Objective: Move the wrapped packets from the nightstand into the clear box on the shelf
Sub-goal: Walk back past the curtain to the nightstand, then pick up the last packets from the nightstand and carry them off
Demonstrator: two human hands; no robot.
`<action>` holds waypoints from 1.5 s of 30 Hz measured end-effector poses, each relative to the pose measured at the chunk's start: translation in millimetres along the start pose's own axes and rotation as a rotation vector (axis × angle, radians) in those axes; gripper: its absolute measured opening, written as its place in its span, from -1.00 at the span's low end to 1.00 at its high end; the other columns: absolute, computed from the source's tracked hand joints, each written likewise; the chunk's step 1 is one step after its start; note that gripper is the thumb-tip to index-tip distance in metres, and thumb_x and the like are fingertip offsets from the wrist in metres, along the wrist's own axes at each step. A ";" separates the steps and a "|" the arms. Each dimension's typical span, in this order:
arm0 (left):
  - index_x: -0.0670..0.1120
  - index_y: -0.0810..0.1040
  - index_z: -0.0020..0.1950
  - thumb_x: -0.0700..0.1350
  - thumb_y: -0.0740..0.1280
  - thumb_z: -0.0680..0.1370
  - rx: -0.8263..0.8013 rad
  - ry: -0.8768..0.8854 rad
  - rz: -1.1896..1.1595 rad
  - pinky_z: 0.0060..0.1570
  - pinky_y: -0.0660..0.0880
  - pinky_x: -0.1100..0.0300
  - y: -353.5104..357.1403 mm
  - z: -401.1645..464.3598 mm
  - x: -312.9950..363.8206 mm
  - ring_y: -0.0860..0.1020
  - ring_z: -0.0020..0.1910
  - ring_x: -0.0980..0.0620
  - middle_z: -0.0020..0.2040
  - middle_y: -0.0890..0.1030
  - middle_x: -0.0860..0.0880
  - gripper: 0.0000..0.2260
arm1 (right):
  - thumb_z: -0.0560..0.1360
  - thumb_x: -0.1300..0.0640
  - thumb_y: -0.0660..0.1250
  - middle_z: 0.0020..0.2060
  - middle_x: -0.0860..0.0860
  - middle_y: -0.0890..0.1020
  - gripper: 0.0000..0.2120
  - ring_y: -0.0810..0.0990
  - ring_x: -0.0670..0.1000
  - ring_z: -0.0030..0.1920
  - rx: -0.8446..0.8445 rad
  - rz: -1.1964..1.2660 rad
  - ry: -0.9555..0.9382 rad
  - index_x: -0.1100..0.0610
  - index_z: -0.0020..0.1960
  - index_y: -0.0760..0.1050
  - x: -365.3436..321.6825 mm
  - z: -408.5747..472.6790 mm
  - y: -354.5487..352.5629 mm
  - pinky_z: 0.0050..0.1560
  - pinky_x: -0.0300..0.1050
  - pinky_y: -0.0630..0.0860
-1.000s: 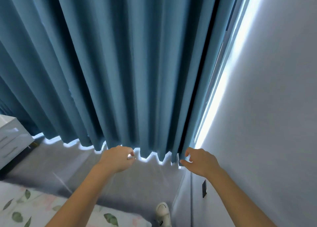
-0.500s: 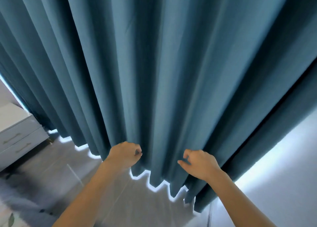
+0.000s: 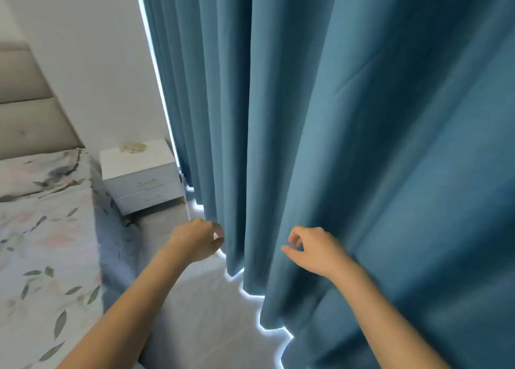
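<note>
My left hand (image 3: 195, 240) and my right hand (image 3: 315, 250) are showing bare, with no rings, gloves or bands on them that I can make out. Both of my forearms are showing bare too, from the wrists down to the bottom edge of the view, so no sleeve or cuff is appearing anywhere. My wrists are wearing no watch or bracelet. My nails are looking short, though they are too blurred to judge further.
</note>
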State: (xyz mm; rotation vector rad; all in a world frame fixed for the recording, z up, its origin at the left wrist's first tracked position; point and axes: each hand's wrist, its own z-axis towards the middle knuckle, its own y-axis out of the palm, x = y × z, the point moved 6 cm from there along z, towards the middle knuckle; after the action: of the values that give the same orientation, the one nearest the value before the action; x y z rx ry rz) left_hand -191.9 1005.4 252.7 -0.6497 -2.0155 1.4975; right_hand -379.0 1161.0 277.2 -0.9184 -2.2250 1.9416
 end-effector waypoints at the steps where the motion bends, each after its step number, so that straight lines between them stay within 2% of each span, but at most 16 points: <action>1: 0.18 0.53 0.19 0.10 0.14 0.59 0.017 -0.038 -0.029 0.03 0.53 0.11 -5.8 5.2 -12.3 0.55 0.11 0.00 0.11 0.62 0.10 -0.76 | 0.50 -0.19 0.25 0.00 -0.16 0.61 -0.74 0.56 -0.03 -0.02 -0.008 0.014 -0.046 -0.03 0.03 0.47 -9.2 18.9 -4.6 -0.08 -0.15 0.49; 6: 0.17 0.56 0.15 0.08 0.16 0.58 0.080 -0.260 -0.134 -0.03 0.56 0.13 -17.4 11.2 -83.2 0.60 0.02 0.05 0.03 0.66 0.14 -0.76 | 0.50 -0.15 0.26 -0.03 -0.17 0.62 -0.78 0.52 -0.10 -0.19 -0.119 0.042 -0.262 -0.04 0.04 0.46 -74.3 106.2 3.9 -0.14 -0.17 0.48; 9: 0.13 0.57 0.16 0.05 0.16 0.59 0.068 -0.388 -0.166 0.00 0.56 0.14 -13.3 11.3 -137.0 0.60 0.03 0.04 0.05 0.65 0.13 -0.76 | 0.49 -0.13 0.24 0.02 -0.17 0.61 -0.77 0.55 -0.05 -0.05 -0.200 0.010 -0.377 -0.04 0.07 0.46 -127.4 154.8 26.5 -0.01 -0.11 0.51; 16: 0.12 0.58 0.16 0.04 0.16 0.58 -0.011 -0.598 -0.254 0.03 0.56 0.13 -1.4 52.3 -288.0 0.61 0.03 0.03 0.11 0.65 0.07 -0.75 | 0.51 -0.12 0.21 0.04 -0.06 0.63 -0.75 0.55 0.03 0.05 -0.262 -0.106 -0.547 0.01 0.07 0.48 -254.6 295.0 85.2 -0.01 -0.09 0.50; 19: 0.12 0.56 0.19 0.06 0.16 0.59 0.006 -0.609 -0.306 0.06 0.55 0.15 -22.0 96.6 -357.2 0.60 0.05 0.06 0.13 0.64 0.09 -0.74 | 0.51 -0.11 0.23 0.06 -0.05 0.62 -0.76 0.54 0.04 0.08 -0.274 -0.100 -0.549 0.01 0.07 0.49 -304.9 366.2 94.5 0.02 -0.09 0.51; 22: 0.10 0.58 0.14 0.06 0.16 0.60 0.029 -0.613 -0.294 -0.01 0.52 0.17 -53.3 143.6 -419.4 0.59 0.05 0.05 0.09 0.65 0.06 -0.76 | 0.52 -0.12 0.23 0.12 -0.09 0.59 -0.74 0.53 0.02 0.12 -0.256 -0.089 -0.532 -0.05 0.15 0.46 -346.6 434.3 88.6 0.02 -0.11 0.48; 25: -0.03 0.52 -0.18 0.03 0.15 0.59 0.012 -0.614 -0.266 -0.20 0.43 0.15 -77.1 193.4 -474.0 0.52 -0.14 -0.01 -0.04 0.64 -0.05 -0.75 | 0.53 -0.14 0.22 0.09 -0.11 0.57 -0.71 0.51 -0.01 0.12 -0.225 -0.067 -0.513 -0.11 0.22 0.39 -377.1 495.4 82.8 -0.03 -0.11 0.49; 26: -0.05 0.49 -0.22 0.02 0.14 0.59 0.000 -0.604 -0.262 -0.22 0.41 0.16 -82.2 209.1 -487.6 0.50 -0.16 -0.01 -0.07 0.62 -0.05 -0.73 | 0.52 -0.14 0.22 0.07 -0.10 0.57 -0.70 0.50 -0.02 0.07 -0.229 -0.063 -0.504 -0.11 0.23 0.37 -384.6 513.6 82.4 -0.03 -0.11 0.50; 29: -0.05 0.59 -0.08 0.02 0.16 0.59 0.007 -0.580 -0.292 -0.20 0.44 0.17 -90.0 254.4 -521.9 0.53 -0.11 0.00 -0.11 0.60 0.03 -0.74 | 0.53 -0.13 0.21 0.08 -0.10 0.56 -0.68 0.48 -0.02 0.05 -0.274 -0.077 -0.465 -0.10 0.25 0.35 -400.0 564.9 87.7 -0.02 -0.09 0.51; 32: -0.10 0.45 -0.28 -0.03 0.17 0.59 -0.013 -0.586 -0.320 -0.29 0.29 0.19 -93.1 305.3 -555.0 0.48 -0.19 -0.09 -0.30 0.48 -0.05 -0.72 | 0.52 -0.10 0.22 0.16 -0.11 0.55 -0.65 0.50 0.00 0.16 -0.283 -0.093 -0.416 -0.07 0.28 0.35 -416.6 627.0 93.1 0.00 -0.10 0.48; 34: -0.05 0.34 -0.37 0.00 0.17 0.59 -0.049 -0.616 -0.323 -0.26 0.31 0.18 -93.5 340.7 -579.4 0.45 -0.21 -0.08 -0.35 0.44 0.01 -0.67 | 0.53 -0.06 0.22 0.15 -0.08 0.56 -0.63 0.51 0.02 0.14 -0.281 -0.080 -0.393 -0.04 0.31 0.33 -427.4 674.8 96.9 0.01 -0.08 0.50; 36: -0.03 0.48 -0.28 0.04 0.18 0.58 -0.051 -0.636 -0.326 -0.19 0.41 0.18 -95.4 375.2 -605.8 0.50 -0.16 -0.06 -0.22 0.56 0.00 -0.72 | 0.53 -0.04 0.22 0.08 -0.04 0.59 -0.61 0.52 0.03 0.10 -0.283 -0.083 -0.384 -0.02 0.33 0.31 -438.1 724.1 101.7 0.00 -0.06 0.53; 37: -0.02 0.57 -0.17 0.05 0.19 0.58 -0.041 -0.650 -0.327 -0.13 0.47 0.16 -97.8 392.2 -619.6 0.55 -0.11 -0.06 -0.12 0.62 -0.02 -0.75 | 0.53 -0.04 0.22 0.05 -0.03 0.60 -0.61 0.53 0.04 0.08 -0.287 -0.085 -0.384 -0.01 0.34 0.30 -443.7 749.5 104.4 -0.01 -0.05 0.54; 39: 0.00 0.62 0.02 0.06 0.19 0.58 -0.028 -0.680 -0.325 -0.01 0.50 0.15 -104.1 424.1 -643.4 0.59 0.03 -0.05 0.04 0.65 -0.01 -0.75 | 0.54 -0.04 0.21 0.04 -0.02 0.60 -0.61 0.54 0.05 0.05 -0.305 -0.086 -0.378 -0.02 0.34 0.30 -455.1 798.4 109.2 -0.01 -0.04 0.56; 41: 0.00 0.62 0.08 0.06 0.19 0.58 -0.055 -0.681 -0.329 0.02 0.49 0.16 -110.1 455.9 -663.0 0.59 0.08 -0.04 0.09 0.65 -0.01 -0.74 | 0.54 -0.06 0.22 0.06 -0.02 0.59 -0.62 0.55 0.05 0.04 -0.339 -0.094 -0.367 -0.03 0.33 0.31 -467.5 842.3 113.0 0.00 -0.05 0.57; 45: 0.03 0.59 0.09 0.08 0.18 0.57 -0.041 -0.703 -0.378 0.04 0.52 0.14 -119.9 511.1 -709.5 0.59 0.07 -0.01 0.09 0.65 0.02 -0.74 | 0.54 -0.05 0.21 0.02 0.00 0.60 -0.61 0.55 0.02 0.05 -0.404 -0.141 -0.391 0.00 0.34 0.31 -500.8 920.6 125.4 0.03 -0.05 0.56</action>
State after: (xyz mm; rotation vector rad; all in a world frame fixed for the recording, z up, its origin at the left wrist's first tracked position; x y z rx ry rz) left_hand -20.0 145.7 150.5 0.2977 -2.4885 1.5747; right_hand -293.0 118.5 136.8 -0.4069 -2.8825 1.7644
